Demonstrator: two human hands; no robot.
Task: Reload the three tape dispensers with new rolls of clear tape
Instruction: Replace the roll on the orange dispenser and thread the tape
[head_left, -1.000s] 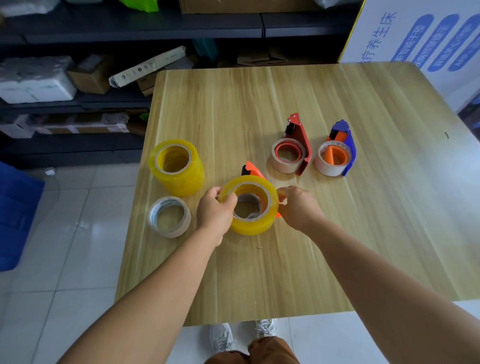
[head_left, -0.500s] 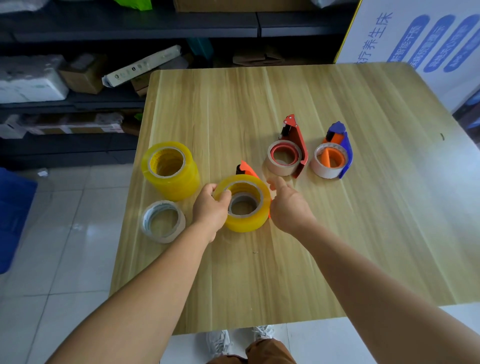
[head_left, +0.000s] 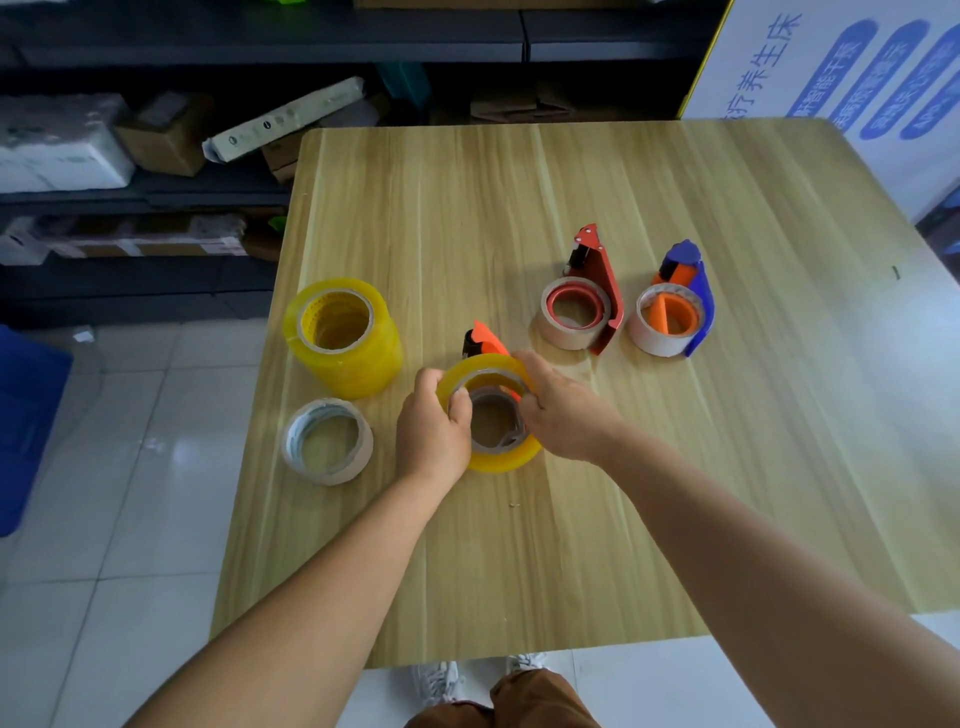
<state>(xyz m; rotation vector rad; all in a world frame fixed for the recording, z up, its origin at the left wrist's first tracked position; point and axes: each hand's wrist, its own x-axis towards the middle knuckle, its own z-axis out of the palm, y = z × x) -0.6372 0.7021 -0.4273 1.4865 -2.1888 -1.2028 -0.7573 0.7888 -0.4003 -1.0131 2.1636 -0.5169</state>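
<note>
Gripping yellow tape roll (head_left: 488, 415) from 9 o'clock, left hand (head_left: 432, 431) curls fingers over its rim into core. Right hand (head_left: 563, 410) grasps same roll from 3 o'clock, fingers wrapped on rim. Roll sits over orange dispenser (head_left: 485, 340), table (head_left: 519, 571) centre. Stacked yellow rolls (head_left: 343, 335) at 10 o'clock, spent core (head_left: 327, 441) at 9. Red dispenser (head_left: 584, 301), blue dispenser (head_left: 675, 312) at 2 o'clock, each holding near-empty roll.

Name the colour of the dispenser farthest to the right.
Blue, with an orange hub; head view.
</note>
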